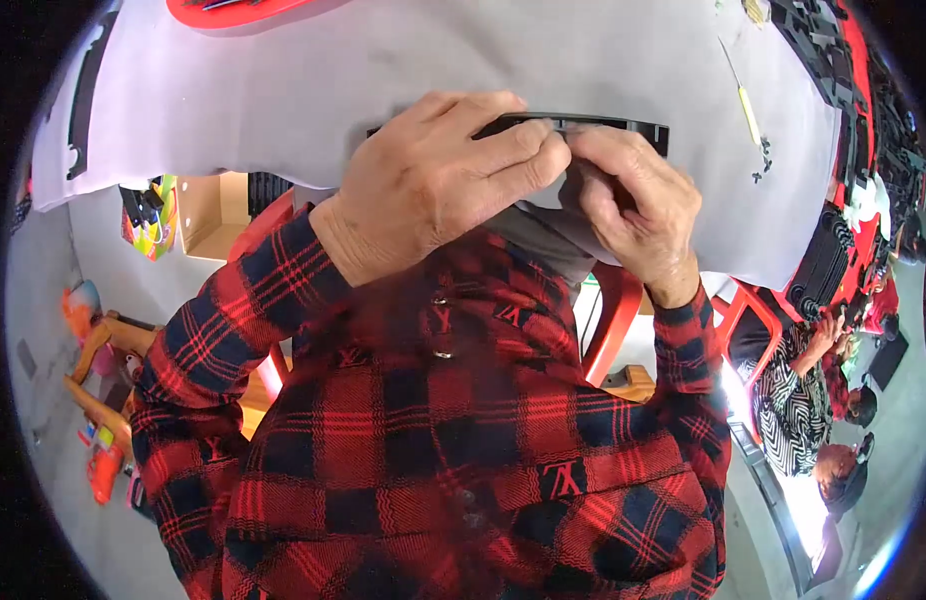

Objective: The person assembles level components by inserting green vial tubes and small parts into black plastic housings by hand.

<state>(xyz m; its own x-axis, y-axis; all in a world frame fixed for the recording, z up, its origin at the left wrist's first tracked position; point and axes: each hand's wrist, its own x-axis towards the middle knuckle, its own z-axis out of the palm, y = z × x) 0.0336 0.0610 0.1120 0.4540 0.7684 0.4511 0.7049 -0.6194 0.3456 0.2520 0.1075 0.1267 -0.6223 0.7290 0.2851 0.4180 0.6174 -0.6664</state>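
A long black plastic strip (pixel 651 130) lies crosswise over the pale tabletop in front of me, both hands at it. My left hand (pixel 423 175) is closed on its left and middle part, covering most of that stretch. My right hand (pixel 648 195) is pinched at the middle of the strip, its fingertips meeting those of the left. Whether a small piece sits between the fingertips is hidden. Right of the hands lies a thin pointed tool with a yellow handle (pixel 749 116), beside several tiny black pieces (pixel 764 158).
A red tray (pixel 248 14) stands at the far edge. Another black strip (pixel 86 95) rests at the table's left end. Many black parts (pixel 825 255) are piled at the right, with people (pixel 798 400) beyond. A cardboard box (pixel 213 215) and red stool legs (pixel 618 315) are below table level.
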